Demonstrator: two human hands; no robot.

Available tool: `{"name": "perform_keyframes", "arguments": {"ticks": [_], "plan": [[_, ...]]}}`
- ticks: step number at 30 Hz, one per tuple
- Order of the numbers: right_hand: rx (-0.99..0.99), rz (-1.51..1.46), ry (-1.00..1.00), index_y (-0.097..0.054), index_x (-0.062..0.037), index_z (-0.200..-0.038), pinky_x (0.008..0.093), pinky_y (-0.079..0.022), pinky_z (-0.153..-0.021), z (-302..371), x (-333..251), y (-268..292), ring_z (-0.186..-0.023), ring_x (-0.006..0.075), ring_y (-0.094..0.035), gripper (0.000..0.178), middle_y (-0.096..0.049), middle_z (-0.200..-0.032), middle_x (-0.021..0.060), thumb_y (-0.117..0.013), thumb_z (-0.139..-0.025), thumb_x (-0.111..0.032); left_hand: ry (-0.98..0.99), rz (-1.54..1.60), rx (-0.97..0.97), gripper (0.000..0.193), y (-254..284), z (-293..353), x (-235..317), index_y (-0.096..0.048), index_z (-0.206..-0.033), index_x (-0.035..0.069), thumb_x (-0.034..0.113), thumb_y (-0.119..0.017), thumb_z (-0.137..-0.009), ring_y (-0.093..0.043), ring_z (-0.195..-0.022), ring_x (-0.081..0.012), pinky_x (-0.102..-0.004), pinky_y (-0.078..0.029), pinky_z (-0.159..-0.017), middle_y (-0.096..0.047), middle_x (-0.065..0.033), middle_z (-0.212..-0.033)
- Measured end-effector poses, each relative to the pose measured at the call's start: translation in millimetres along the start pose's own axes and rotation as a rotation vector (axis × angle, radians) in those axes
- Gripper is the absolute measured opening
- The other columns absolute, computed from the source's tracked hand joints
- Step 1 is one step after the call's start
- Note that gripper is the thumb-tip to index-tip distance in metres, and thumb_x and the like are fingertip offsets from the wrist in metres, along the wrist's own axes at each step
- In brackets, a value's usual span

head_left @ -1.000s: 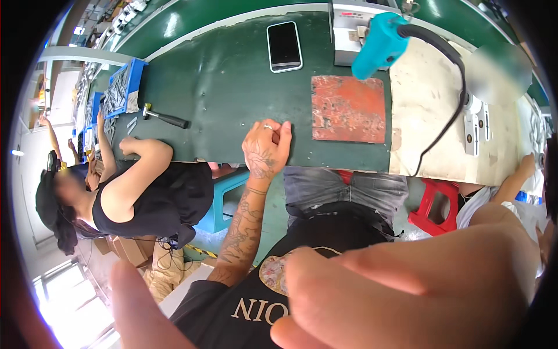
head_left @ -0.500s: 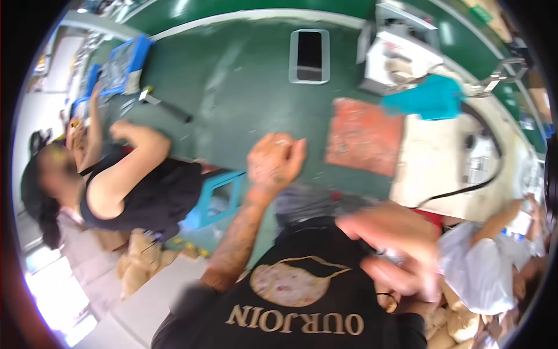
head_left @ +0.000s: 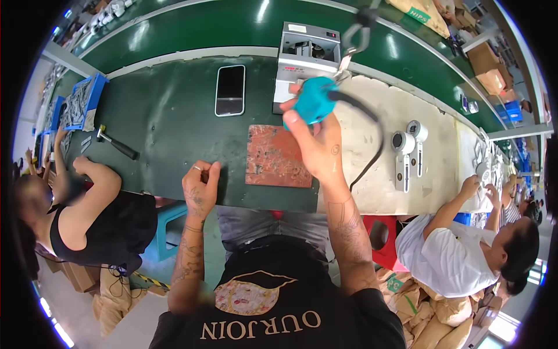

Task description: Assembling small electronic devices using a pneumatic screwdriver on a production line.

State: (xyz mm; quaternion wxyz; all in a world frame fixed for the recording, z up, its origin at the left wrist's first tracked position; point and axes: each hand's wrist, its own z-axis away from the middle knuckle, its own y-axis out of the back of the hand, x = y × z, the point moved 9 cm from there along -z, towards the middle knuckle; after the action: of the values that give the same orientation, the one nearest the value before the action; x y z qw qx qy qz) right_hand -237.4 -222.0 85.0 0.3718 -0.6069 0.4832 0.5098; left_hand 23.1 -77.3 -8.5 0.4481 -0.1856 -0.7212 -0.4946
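My right hand [head_left: 319, 142] reaches up over the bench and grips a teal electric screwdriver [head_left: 317, 99] with a black cable. The tool hangs from a metal hook, and my hand hides its lower end. Just beyond it stands a grey screw feeder [head_left: 308, 55]. Below my right hand, a worn reddish square mat [head_left: 273, 157] lies on the green bench top. My left hand [head_left: 200, 186] is curled closed near the bench's front edge, left of the mat, with a ring on one finger. Whatever its fingers may enclose is hidden.
A phone [head_left: 231, 90] lies beyond the mat. Farther left are a hammer [head_left: 116, 142] and a blue bin of parts [head_left: 84, 102]. Two white round-headed parts [head_left: 402, 157] lie right. Co-workers sit on both sides. The black cable [head_left: 372, 157] loops over the bench's pale right part.
My right hand has moved from beside my body up to the hanging electric screwdriver and closed on it. My left hand stays curled. The view has turned toward the right.
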Motion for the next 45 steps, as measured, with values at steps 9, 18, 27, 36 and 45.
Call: {"name": "perform_keyframes", "arguments": {"ticks": [9, 18, 27, 36, 45], "plan": [[0.351, 0.002, 0.079, -0.060, -0.0032, -0.120, 0.0265, -0.043, -0.077, 48.0, -8.1, 98.6, -0.090, 0.0092, -0.053, 0.030, -0.061, -0.102, 0.0029, -0.069, -0.101, -0.026, -0.275, 0.157, -0.080, 0.017, -46.7, 15.0, 105.6, -0.062, -0.093, 0.000, 0.012, -0.071, -0.100, -0.063, -0.075, -0.0118, -0.0296, -0.051, -0.067, -0.068, -0.0066, -0.078], [0.641, 0.106, 0.128, -0.058, 0.0030, -0.131, 0.0284, -0.045, -0.083, 155.6, -54.9, 183.7, -0.092, 0.0142, -0.057, 0.039, -0.063, -0.101, 0.0065, -0.066, -0.097, -0.015, -0.750, 0.074, -0.565, 0.053, -306.0, 35.4, 288.6, -0.068, -0.097, 0.004, 0.057, -0.070, -0.093, -0.070, -0.083, -0.0313, -0.0449, -0.054, -0.075, -0.070, -0.0136, -0.087], [0.750, 0.260, 0.178, -0.060, 0.0046, -0.131, 0.0312, -0.046, -0.085, 203.0, -82.4, 222.5, -0.095, 0.0151, -0.058, 0.046, -0.063, -0.107, 0.0074, -0.070, -0.096, -0.024, -0.551, -0.360, -0.844, 0.053, -384.1, 66.5, 296.8, -0.072, -0.106, 0.009, 0.059, -0.064, -0.089, -0.070, -0.096, -0.0255, -0.0444, -0.050, -0.088, -0.072, -0.0085, -0.102], [0.671, 0.138, 0.133, -0.058, 0.0061, -0.133, 0.0308, -0.047, -0.084, 166.1, -53.2, 202.4, -0.094, 0.0161, -0.060, 0.060, -0.064, -0.100, 0.0065, -0.076, -0.095, -0.037, -0.656, 0.145, -0.535, 0.025, -267.5, 29.8, 258.5, -0.068, -0.102, 0.008, 0.025, -0.076, -0.085, -0.069, -0.088, -0.0320, -0.0423, -0.056, -0.077, -0.067, -0.0086, -0.096], [0.367, -0.089, 0.080, -0.056, 0.0024, -0.117, 0.0343, -0.045, -0.065, 92.0, -44.2, 128.8, -0.074, 0.0189, -0.056, 0.082, -0.057, -0.082, 0.0071, -0.068, -0.089, -0.074, -0.715, 0.076, -0.479, 0.024, -142.1, 4.3, 186.5, -0.069, -0.101, 0.002, 0.017, -0.080, -0.086, -0.064, -0.090, -0.0330, -0.0436, -0.054, -0.081, -0.060, -0.0105, -0.098]]}}
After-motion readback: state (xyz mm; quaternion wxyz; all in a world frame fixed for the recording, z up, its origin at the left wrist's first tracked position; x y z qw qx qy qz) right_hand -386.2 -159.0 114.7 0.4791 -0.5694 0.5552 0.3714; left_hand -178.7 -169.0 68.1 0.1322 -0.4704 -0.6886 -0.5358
